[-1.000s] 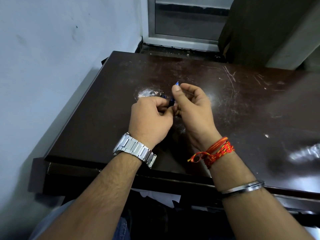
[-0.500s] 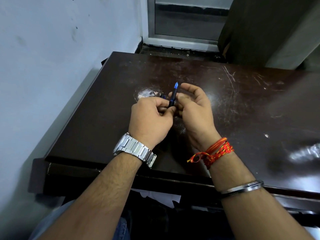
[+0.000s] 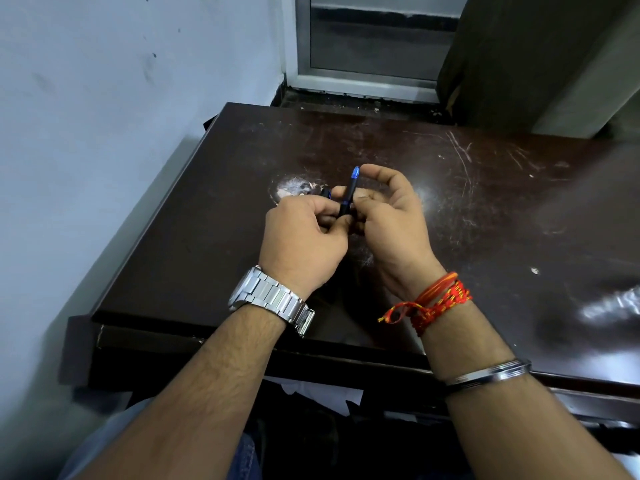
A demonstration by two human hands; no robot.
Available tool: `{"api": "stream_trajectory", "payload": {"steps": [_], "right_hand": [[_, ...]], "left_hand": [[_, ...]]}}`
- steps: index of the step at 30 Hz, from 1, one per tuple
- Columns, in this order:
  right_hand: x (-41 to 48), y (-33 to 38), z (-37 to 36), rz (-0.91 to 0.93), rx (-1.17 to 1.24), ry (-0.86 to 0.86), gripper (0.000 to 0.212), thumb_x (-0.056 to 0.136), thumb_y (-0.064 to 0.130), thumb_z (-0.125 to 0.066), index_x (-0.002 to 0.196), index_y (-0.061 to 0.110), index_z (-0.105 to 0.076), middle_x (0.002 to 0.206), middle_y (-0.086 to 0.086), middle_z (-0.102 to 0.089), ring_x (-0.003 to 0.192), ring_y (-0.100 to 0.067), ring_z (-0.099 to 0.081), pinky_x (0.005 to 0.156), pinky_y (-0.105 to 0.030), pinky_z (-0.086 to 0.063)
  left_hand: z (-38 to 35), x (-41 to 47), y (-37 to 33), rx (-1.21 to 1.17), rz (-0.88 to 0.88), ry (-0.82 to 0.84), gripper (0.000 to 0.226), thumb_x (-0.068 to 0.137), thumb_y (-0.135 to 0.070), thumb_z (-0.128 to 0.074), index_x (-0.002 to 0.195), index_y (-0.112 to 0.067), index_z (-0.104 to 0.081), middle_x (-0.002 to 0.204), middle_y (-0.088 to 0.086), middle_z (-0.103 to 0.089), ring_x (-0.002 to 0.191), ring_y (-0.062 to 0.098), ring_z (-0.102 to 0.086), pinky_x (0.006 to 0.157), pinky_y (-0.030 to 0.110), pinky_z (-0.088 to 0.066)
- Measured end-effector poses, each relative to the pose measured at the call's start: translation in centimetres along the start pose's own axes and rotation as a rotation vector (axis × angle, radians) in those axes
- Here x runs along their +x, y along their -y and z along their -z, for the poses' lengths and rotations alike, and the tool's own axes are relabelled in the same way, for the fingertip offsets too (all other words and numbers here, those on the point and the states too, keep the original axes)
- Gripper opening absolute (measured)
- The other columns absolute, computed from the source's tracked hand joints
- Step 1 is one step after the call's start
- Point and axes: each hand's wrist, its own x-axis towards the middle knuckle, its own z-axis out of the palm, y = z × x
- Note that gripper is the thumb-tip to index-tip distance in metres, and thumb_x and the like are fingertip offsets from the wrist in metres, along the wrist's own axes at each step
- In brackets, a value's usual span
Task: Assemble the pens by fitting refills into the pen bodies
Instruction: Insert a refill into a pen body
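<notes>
A dark pen body (image 3: pixel 347 197) with a bright blue tip stands nearly upright above the middle of the dark brown table (image 3: pixel 221 244). My left hand (image 3: pixel 304 237), with a steel watch on its wrist, pinches the pen's lower end. My right hand (image 3: pixel 391 220), with red threads on its wrist, touches the pen's middle from the right; its index finger is curled over the blue tip. Another small dark and blue pen part (image 3: pixel 326 192) peeks out just behind my left hand. No refill can be made out.
A pale wall runs along the table's left side and a metal-framed window stands behind it. White scuff marks dot the tabletop (image 3: pixel 460 161). White paper (image 3: pixel 322 393) shows under the table's near edge.
The pen has come out further from between my hands, so more of its dark barrel and blue tip shows. My right thumb has moved off the tip. Both hands stay in place.
</notes>
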Motion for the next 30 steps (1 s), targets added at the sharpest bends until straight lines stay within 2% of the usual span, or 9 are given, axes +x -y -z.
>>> {"api": "stream_trajectory", "payload": {"steps": [2, 5, 7, 10, 15, 18, 22, 26, 30], "right_hand": [[0.0, 0.2, -0.1, -0.023, 0.02, -0.006, 0.024, 0.097, 0.002, -0.05, 0.113, 0.019, -0.055, 0.092, -0.005, -0.074, 0.073, -0.015, -0.068, 0.059, -0.023, -0.053], [-0.1, 0.0, -0.1, -0.004, -0.028, -0.016, 0.023, 0.093, 0.016, -0.066, 0.114, 0.016, -0.056, 0.089, -0.003, -0.066, 0.063, -0.009, -0.06, 0.061, -0.023, -0.051], [-0.1, 0.0, 0.0, 0.008, -0.066, -0.023, 0.025, 0.092, 0.009, -0.066, 0.114, 0.016, -0.056, 0.084, -0.003, -0.064, 0.068, -0.011, -0.062, 0.066, -0.027, -0.053], [-0.1, 0.2, 0.1, -0.039, -0.003, -0.007, 0.026, 0.095, 0.0, -0.052, 0.114, 0.016, -0.056, 0.09, -0.007, -0.072, 0.076, -0.016, -0.068, 0.061, -0.024, -0.055], [-0.1, 0.0, 0.0, -0.028, -0.02, -0.028, 0.028, 0.089, 0.012, -0.07, 0.113, 0.013, -0.055, 0.084, -0.005, -0.064, 0.055, -0.005, -0.058, 0.052, -0.018, -0.049], [0.1, -0.1, 0.1, -0.016, -0.033, -0.082, 0.026, 0.09, 0.006, -0.067, 0.113, 0.013, -0.056, 0.08, -0.001, -0.063, 0.058, -0.001, -0.058, 0.055, -0.019, -0.049], [0.5, 0.4, 0.3, -0.011, 0.038, -0.194, 0.019, 0.093, 0.006, -0.062, 0.109, 0.015, -0.056, 0.093, -0.009, -0.066, 0.054, -0.003, -0.053, 0.05, -0.02, -0.045], [0.8, 1.1, 1.0, 0.08, 0.104, -0.294, 0.019, 0.094, 0.006, -0.062, 0.107, 0.017, -0.055, 0.094, -0.007, -0.066, 0.061, -0.006, -0.053, 0.056, -0.021, -0.045], [0.8, 1.3, 1.5, 0.115, 0.139, -0.339, 0.019, 0.092, 0.004, -0.064, 0.1, 0.019, -0.055, 0.085, -0.001, -0.066, 0.062, -0.006, -0.054, 0.064, -0.024, -0.047]], "left_hand": [[0.0, 0.0, 0.0, -0.001, -0.005, 0.002, 0.009, 0.077, -0.019, -0.076, 0.085, -0.022, -0.078, 0.063, -0.01, -0.071, 0.054, 0.0, -0.064, 0.054, 0.01, -0.049], [0.1, -0.1, 0.0, 0.032, -0.032, -0.002, 0.004, 0.076, -0.02, -0.074, 0.079, -0.019, -0.078, 0.061, -0.008, -0.069, 0.053, 0.002, -0.062, 0.05, 0.008, -0.045], [0.0, -0.2, -0.2, 0.036, -0.031, 0.006, 0.005, 0.076, -0.019, -0.074, 0.079, -0.019, -0.078, 0.061, -0.009, -0.069, 0.055, 0.003, -0.063, 0.05, 0.007, -0.045], [0.0, -0.1, -0.2, 0.029, -0.011, 0.01, 0.009, 0.077, -0.019, -0.075, 0.084, -0.021, -0.078, 0.063, -0.012, -0.068, 0.056, 0.0, -0.064, 0.051, 0.005, -0.045], [0.0, -0.2, -0.1, 0.054, -0.019, 0.026, 0.004, 0.076, -0.019, -0.072, 0.076, -0.021, -0.076, 0.059, -0.007, -0.068, 0.053, 0.002, -0.062, 0.049, 0.006, -0.043], [-0.1, -0.2, -0.1, 0.048, 0.005, 0.054, 0.005, 0.076, -0.02, -0.073, 0.079, -0.022, -0.077, 0.059, -0.009, -0.068, 0.054, 0.001, -0.063, 0.053, 0.01, -0.048], [-0.4, -0.3, 0.0, 0.047, 0.037, 0.115, 0.006, 0.07, -0.027, -0.076, 0.074, -0.023, -0.075, 0.051, -0.013, -0.064, 0.052, -0.004, -0.062, 0.051, 0.004, -0.044], [-0.5, -0.6, -0.5, -0.011, 0.12, 0.176, 0.016, 0.062, -0.034, -0.067, 0.064, -0.018, -0.07, 0.05, -0.003, -0.068, 0.049, 0.008, -0.067, 0.055, 0.025, -0.058], [-0.4, -0.4, -0.3, 0.057, 0.208, 0.129, 0.029, 0.064, -0.042, -0.061, 0.059, -0.013, -0.065, 0.042, -0.001, -0.063, 0.036, 0.011, -0.059, 0.045, 0.022, -0.051]]}}
